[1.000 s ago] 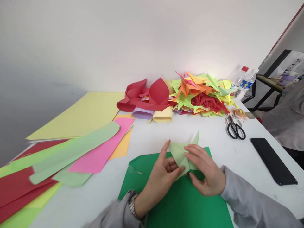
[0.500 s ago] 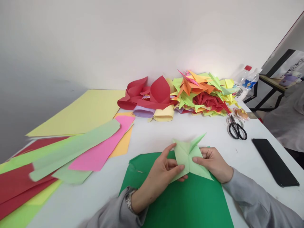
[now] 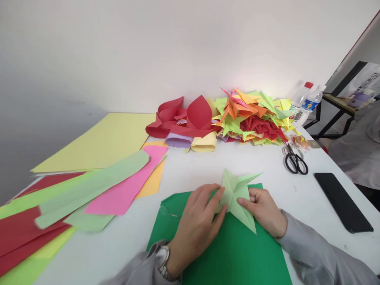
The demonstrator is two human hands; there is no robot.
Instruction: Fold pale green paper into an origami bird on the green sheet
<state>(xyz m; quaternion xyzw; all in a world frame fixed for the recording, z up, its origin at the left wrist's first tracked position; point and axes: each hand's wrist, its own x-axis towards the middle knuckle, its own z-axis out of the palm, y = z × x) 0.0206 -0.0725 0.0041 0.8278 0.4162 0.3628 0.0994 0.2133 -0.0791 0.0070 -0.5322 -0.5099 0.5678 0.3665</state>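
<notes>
A pale green folded paper star [image 3: 234, 194] is held just above a dark green sheet [image 3: 231, 253]. My left hand [image 3: 202, 217] pinches its left side, fingers bent over the edge and thumb beneath them. On the right side, my right hand [image 3: 264, 209] grips the paper with the thumb on top and the fingers behind. One point of the star rises at the top, one reaches to the upper right and another slants down to the lower right. The left-hand point is partly covered by my left fingers.
Coloured paper strips [image 3: 97, 190] overlap at the left, near a large yellow sheet [image 3: 97, 138]. Red paper shapes [image 3: 198, 113] and a heap of folded paper stars [image 3: 252, 114] lie along the wall. Scissors [image 3: 295, 160], a black phone [image 3: 342, 202] and bottles [image 3: 308, 101] are at right.
The paper star has turned clockwise between my hands, its lower-right point now aiming further down. My left hand has rolled over, its back now facing up and its fingers bent closer to the paper.
</notes>
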